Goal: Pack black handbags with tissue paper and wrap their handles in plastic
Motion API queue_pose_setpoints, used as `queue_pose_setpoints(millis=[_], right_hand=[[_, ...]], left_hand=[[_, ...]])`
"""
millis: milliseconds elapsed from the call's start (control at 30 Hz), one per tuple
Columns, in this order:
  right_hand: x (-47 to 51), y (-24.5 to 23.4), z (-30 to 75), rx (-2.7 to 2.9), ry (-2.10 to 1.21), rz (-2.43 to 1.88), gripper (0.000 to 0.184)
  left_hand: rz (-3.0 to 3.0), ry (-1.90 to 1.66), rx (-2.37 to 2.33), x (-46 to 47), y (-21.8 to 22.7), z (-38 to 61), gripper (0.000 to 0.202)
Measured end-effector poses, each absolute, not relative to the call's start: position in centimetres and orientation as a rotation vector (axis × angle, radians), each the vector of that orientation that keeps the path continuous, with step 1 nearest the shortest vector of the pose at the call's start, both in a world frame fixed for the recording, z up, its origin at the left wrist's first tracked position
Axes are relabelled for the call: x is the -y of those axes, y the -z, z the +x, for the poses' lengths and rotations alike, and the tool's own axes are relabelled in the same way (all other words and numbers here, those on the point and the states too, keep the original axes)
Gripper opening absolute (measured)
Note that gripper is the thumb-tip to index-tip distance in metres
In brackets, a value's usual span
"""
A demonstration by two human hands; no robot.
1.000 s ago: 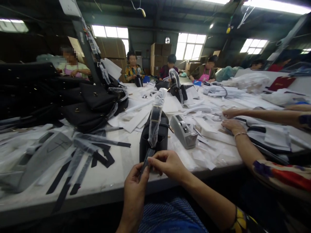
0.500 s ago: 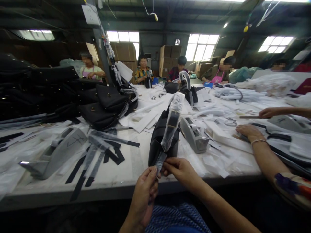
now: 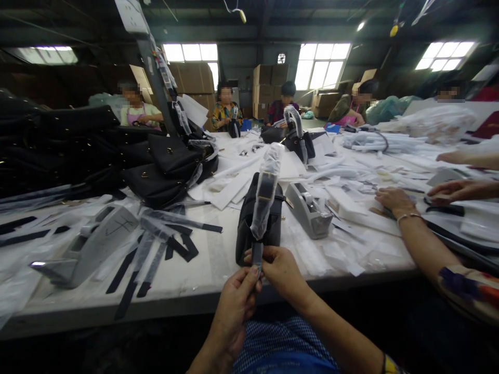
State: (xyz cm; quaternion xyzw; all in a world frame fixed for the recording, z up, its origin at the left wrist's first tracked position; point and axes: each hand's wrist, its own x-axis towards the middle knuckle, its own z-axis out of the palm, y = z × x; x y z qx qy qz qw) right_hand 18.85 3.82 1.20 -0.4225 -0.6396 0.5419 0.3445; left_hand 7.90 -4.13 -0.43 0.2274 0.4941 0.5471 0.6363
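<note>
A black handbag (image 3: 245, 223) stands at the table's front edge, its buckled handle (image 3: 266, 187) wrapped in clear plastic. From the handle's lower end a dark strap (image 3: 257, 253) in plastic film hangs toward me. My left hand (image 3: 240, 291) pinches the strap's lower end between thumb and fingers. Higher up, my right hand (image 3: 277, 267) is closed on the same strap, close against the bag. Parts of the right fingertips are hidden behind the strap.
Left lie plastic-wrapped straps (image 3: 156, 244), a grey tape dispenser (image 3: 97, 246) and a heap of black bags (image 3: 58, 140). Another tape dispenser (image 3: 310, 210) stands right of the handbag. A co-worker's hand (image 3: 395, 201) rests at right. Several people sit across the table.
The handbag and its handle have turned more upright, and the strap hangs straighter. My right hand has shifted slightly left and up. At right, the co-worker's other hand has moved.
</note>
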Motion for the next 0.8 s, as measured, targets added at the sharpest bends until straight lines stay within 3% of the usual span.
queue_pose_setpoints(millis=[200, 400, 500, 633, 800], right_hand=[[-4.2, -0.8, 19.0, 1.652, -1.546, -1.001, 0.024], [-4.5, -2.4, 20.5, 1.491, -2.173, -0.665, 0.047], [-4.2, -2.9, 20.5, 1.363, -2.316, -0.570, 0.053], [-3.5, -2.6, 19.2, 1.255, -2.258, -0.624, 0.033], [-3.3, -2.1, 18.9, 1.548, -1.916, -0.826, 0.049]], left_hand=[[0.482, -1.274, -1.098, 4.2, 1.0, 8.3, 0.045], [0.421, -1.366, -1.025, 4.4, 0.6, 8.5, 0.042], [0.404, -1.401, -1.028, 4.5, 0.2, 8.8, 0.043], [0.392, -1.447, -1.082, 4.5, 0.0, 9.1, 0.047], [0.377, -1.457, -1.078, 4.3, 0.4, 9.0, 0.047]])
